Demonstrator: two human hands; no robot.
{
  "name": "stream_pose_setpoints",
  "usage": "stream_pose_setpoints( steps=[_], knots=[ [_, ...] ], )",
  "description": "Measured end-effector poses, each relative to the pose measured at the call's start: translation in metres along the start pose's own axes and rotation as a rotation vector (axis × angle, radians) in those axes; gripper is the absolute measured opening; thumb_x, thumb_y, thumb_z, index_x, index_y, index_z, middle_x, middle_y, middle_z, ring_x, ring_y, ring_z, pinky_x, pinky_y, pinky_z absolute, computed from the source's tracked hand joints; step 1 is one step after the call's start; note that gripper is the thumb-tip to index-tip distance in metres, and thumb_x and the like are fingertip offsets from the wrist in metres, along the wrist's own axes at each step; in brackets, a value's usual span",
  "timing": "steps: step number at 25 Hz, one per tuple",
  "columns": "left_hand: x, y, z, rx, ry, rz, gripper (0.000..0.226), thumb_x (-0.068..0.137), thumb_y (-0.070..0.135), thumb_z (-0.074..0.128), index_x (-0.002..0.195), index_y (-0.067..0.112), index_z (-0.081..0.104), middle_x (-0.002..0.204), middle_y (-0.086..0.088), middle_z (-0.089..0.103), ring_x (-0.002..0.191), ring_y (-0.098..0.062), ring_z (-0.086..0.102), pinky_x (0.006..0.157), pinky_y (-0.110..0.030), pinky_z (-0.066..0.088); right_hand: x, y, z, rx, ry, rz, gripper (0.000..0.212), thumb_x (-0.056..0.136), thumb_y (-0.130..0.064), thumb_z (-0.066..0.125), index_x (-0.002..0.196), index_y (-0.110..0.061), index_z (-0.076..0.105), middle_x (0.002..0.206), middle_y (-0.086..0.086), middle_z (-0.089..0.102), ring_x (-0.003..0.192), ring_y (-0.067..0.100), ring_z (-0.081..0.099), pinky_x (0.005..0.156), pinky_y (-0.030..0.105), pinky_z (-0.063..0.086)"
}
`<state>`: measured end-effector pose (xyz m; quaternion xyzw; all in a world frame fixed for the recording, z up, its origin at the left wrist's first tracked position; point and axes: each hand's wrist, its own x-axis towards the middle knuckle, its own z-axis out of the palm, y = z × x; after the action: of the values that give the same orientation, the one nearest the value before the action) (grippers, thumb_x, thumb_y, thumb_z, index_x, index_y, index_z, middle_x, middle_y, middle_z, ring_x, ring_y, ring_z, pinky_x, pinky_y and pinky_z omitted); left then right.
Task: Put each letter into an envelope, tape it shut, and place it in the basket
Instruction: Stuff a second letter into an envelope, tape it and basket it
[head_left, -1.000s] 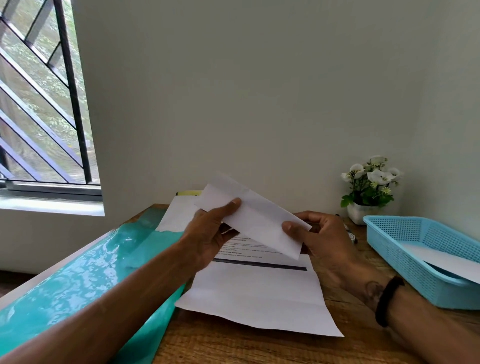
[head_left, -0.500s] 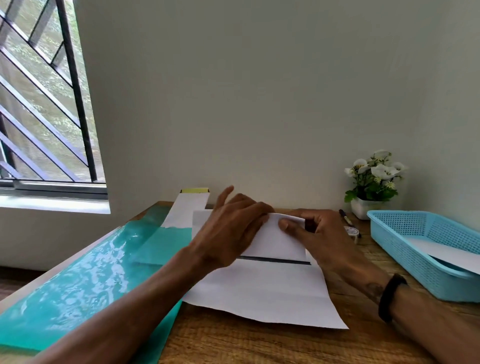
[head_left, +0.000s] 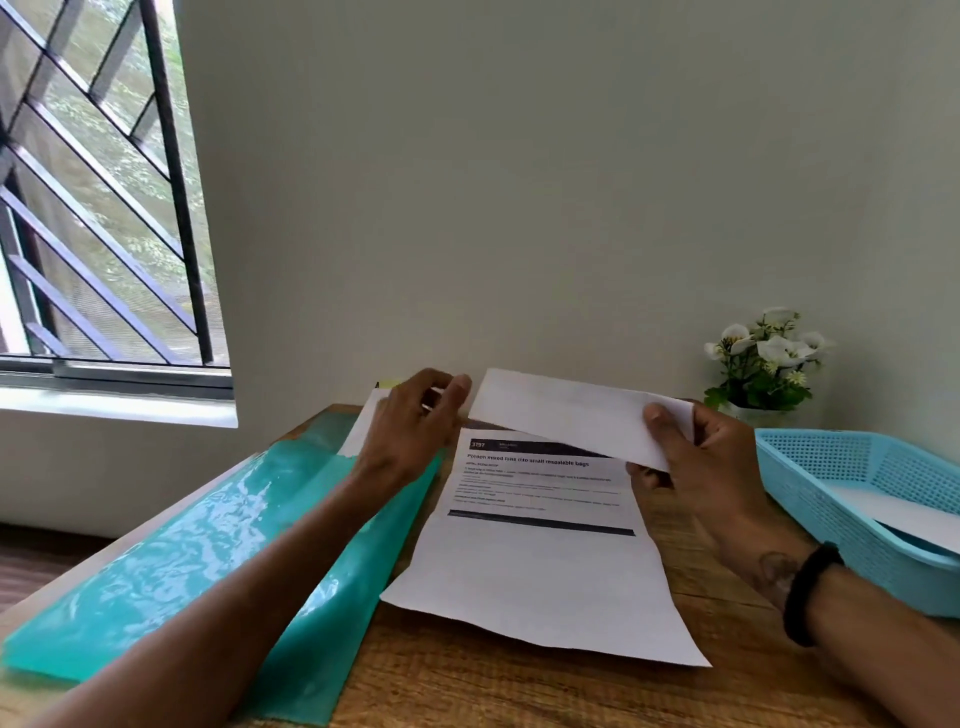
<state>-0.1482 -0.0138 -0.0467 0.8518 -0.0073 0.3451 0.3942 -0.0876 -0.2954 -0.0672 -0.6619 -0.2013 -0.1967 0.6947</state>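
We are starting another letter; our right hand (head_left: 696, 467) is pinching a folded sheet (head_left: 566, 415), our left hand (head_left: 415, 421) reaching loosely toward the envelopes (head_left: 363, 426); next, picking one.

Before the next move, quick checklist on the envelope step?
1. Folded white paper gripped by right hand: ok.
2. Left hand holding an envelope from the white pile: cannot tell.
3. Printed letter sheet flat on wooden table, unfolded: not ok for inserting.
4. Blue plastic basket within view, one white item inside: ok.
5. Tape located: cannot tell.
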Motion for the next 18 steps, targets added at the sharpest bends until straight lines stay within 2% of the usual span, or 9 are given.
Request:
stream_pose_setpoints(
  steps=[2, 3, 6, 9, 10, 12, 14, 16, 18],
  knots=[
    [-0.004, 0.007, 0.012, -0.395, -0.260, -0.255, 0.047, 0.101, 0.058, 0.052, 0.115, 0.015, 0.067, 0.095, -0.011, 0.079, 0.079, -0.024, 0.076, 0.077, -0.037, 0.064, -0.002, 0.005, 0.003, 0.012, 0.002, 0.013, 0.004, 0.099, -0.030, 0.068, 0.096, -0.027, 0.069, 0.085, 0.002, 0.078, 0.060, 0.017, 0.078, 0.044, 0.022, 0.058],
    [-0.005, 0.008, 0.018, -0.475, -0.350, -0.276, 0.044, 0.099, 0.053, 0.060, 0.117, 0.014, 0.067, 0.096, -0.013, 0.080, 0.080, -0.025, 0.077, 0.075, -0.036, 0.063, -0.002, 0.004, 0.004, 0.022, -0.010, 0.034, 0.004, 0.096, -0.031, 0.072, 0.095, -0.028, 0.069, 0.085, 0.003, 0.079, 0.061, 0.019, 0.079, 0.044, 0.023, 0.058],
    [-0.009, 0.008, 0.028, -0.535, -0.360, -0.256, 0.030, 0.093, 0.032, 0.076, 0.114, 0.012, 0.067, 0.089, -0.010, 0.080, 0.073, -0.019, 0.075, 0.069, -0.028, 0.060, 0.003, 0.005, 0.003, 0.205, -0.107, 0.203, 0.035, 0.075, -0.029, 0.089, 0.103, -0.018, 0.071, 0.086, 0.012, 0.081, 0.072, 0.032, 0.081, 0.051, 0.028, 0.062],
    [-0.004, -0.001, 0.022, -0.577, -0.310, -0.303, 0.025, 0.093, 0.030, 0.076, 0.106, 0.009, 0.071, 0.086, -0.010, 0.080, 0.069, -0.016, 0.074, 0.065, -0.023, 0.059, 0.001, 0.008, 0.002, 0.206, -0.254, 0.308, 0.056, 0.063, -0.023, 0.090, 0.112, -0.005, 0.070, 0.091, 0.018, 0.081, 0.079, 0.041, 0.080, 0.055, 0.032, 0.064],
    [-0.001, -0.006, 0.018, -0.513, -0.256, -0.288, 0.024, 0.094, 0.031, 0.075, 0.104, 0.010, 0.073, 0.087, -0.009, 0.080, 0.069, -0.016, 0.074, 0.064, -0.022, 0.058, -0.001, 0.011, 0.003, 0.169, -0.256, 0.317, 0.055, 0.063, -0.021, 0.090, 0.112, -0.005, 0.069, 0.089, 0.018, 0.081, 0.077, 0.041, 0.080, 0.054, 0.031, 0.063],
    [0.007, -0.020, 0.004, -0.183, -0.014, -0.220, 0.024, 0.097, 0.037, 0.071, 0.100, 0.013, 0.076, 0.088, -0.004, 0.080, 0.071, -0.014, 0.074, 0.065, -0.023, 0.060, -0.008, 0.014, 0.006, 0.073, -0.251, 0.338, 0.048, 0.068, -0.020, 0.090, 0.110, -0.008, 0.069, 0.084, 0.013, 0.082, 0.073, 0.037, 0.080, 0.052, 0.030, 0.063],
    [0.014, -0.040, -0.013, 0.160, 0.220, -0.151, 0.027, 0.098, 0.036, 0.069, 0.105, 0.013, 0.078, 0.100, -0.003, 0.080, 0.082, -0.016, 0.073, 0.076, -0.029, 0.060, -0.014, 0.016, 0.007, -0.093, -0.313, 0.345, 0.038, 0.077, -0.025, 0.089, 0.108, -0.013, 0.069, 0.079, 0.010, 0.082, 0.067, 0.031, 0.080, 0.052, 0.027, 0.062],
    [0.019, -0.062, -0.025, 0.315, 0.227, -0.223, 0.038, 0.099, 0.042, 0.066, 0.121, 0.012, 0.073, 0.121, -0.008, 0.075, 0.105, -0.024, 0.068, 0.095, -0.041, 0.058, -0.019, 0.013, 0.009, -0.209, -0.371, 0.323, 0.030, 0.082, -0.028, 0.087, 0.104, -0.017, 0.070, 0.076, 0.007, 0.082, 0.065, 0.027, 0.080, 0.054, 0.025, 0.061],
    [0.023, -0.078, -0.029, 0.487, 0.135, -0.385, 0.053, 0.097, 0.058, 0.058, 0.127, 0.015, 0.069, 0.133, -0.009, 0.068, 0.122, -0.032, 0.058, 0.108, -0.054, 0.046, -0.022, 0.009, 0.010, -0.251, -0.396, 0.282, 0.024, 0.085, -0.029, 0.084, 0.103, -0.018, 0.073, 0.075, 0.004, 0.082, 0.064, 0.025, 0.080, 0.055, 0.020, 0.059]
  ],
)
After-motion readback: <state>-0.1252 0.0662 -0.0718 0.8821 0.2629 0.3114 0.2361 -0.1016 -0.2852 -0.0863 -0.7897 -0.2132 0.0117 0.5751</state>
